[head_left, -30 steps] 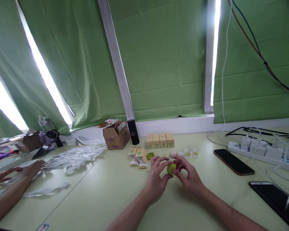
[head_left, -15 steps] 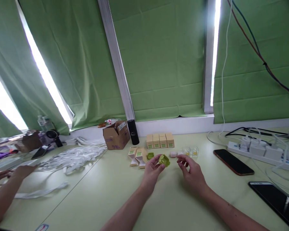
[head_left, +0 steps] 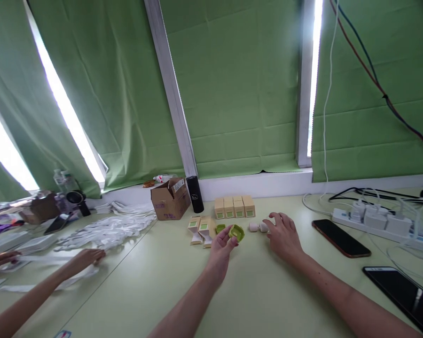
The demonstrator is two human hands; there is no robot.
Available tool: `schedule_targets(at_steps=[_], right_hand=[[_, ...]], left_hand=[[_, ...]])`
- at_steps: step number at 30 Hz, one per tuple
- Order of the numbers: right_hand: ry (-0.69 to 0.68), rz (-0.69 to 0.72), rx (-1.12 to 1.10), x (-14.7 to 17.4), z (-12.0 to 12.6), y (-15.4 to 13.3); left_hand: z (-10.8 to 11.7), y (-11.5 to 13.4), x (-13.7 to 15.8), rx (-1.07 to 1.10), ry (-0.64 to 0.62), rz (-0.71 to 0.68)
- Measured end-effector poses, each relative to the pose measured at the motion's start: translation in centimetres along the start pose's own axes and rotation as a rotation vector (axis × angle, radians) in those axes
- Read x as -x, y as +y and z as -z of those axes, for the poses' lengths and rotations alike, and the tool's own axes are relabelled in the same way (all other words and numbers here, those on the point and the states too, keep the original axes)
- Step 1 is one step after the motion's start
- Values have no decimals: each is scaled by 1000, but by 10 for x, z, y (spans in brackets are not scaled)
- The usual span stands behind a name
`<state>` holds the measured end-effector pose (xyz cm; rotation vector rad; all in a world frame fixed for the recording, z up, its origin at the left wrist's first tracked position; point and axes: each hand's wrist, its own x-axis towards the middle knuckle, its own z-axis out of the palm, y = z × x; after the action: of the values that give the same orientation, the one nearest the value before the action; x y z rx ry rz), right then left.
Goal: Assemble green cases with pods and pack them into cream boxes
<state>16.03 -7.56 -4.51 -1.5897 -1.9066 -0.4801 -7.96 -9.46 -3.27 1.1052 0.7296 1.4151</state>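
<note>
My left hand (head_left: 220,249) pinches a small lime-green, cup-like piece (head_left: 237,233) with a hollow inside, held above the table. Just behind it lies another green piece (head_left: 220,228), partly covered by that hand. Over to the right, my right hand (head_left: 285,238) reaches forward with bent fingers spread apart and nothing visible in them. Small white cylindrical pieces (head_left: 253,227) stand beside its fingertips; I cannot tell whether it touches one. The small clear cups are hidden behind this hand.
Small kraft boxes (head_left: 234,207) stand in a row, with opened kraft sleeves (head_left: 200,231) nearer. Behind are a cardboard carton (head_left: 169,202) and a black cylinder (head_left: 195,195). Phones (head_left: 341,238) and a power strip (head_left: 380,223) lie right. At left, another person's hands (head_left: 82,260) handle white strips (head_left: 107,230).
My right hand has moved forward and right, its fingers spreading and covering the clear cups. The green piece in my left hand has shifted slightly left and tilted, showing its inside.
</note>
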Motion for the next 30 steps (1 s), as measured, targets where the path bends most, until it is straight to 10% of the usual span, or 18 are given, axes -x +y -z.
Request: schedule_targets(at_steps=[14,19,30], right_hand=[[-9,-5,-43,-6,-11,-2],[84,-356,-910,-3,-9,-13],[-203,-637,-1845,24,21,-55]], left_hand=[[8,-14,-8,-8,-1,-25],[5,-8,-5,-15,11,-27],[2,0,-1,-131,16,-49]])
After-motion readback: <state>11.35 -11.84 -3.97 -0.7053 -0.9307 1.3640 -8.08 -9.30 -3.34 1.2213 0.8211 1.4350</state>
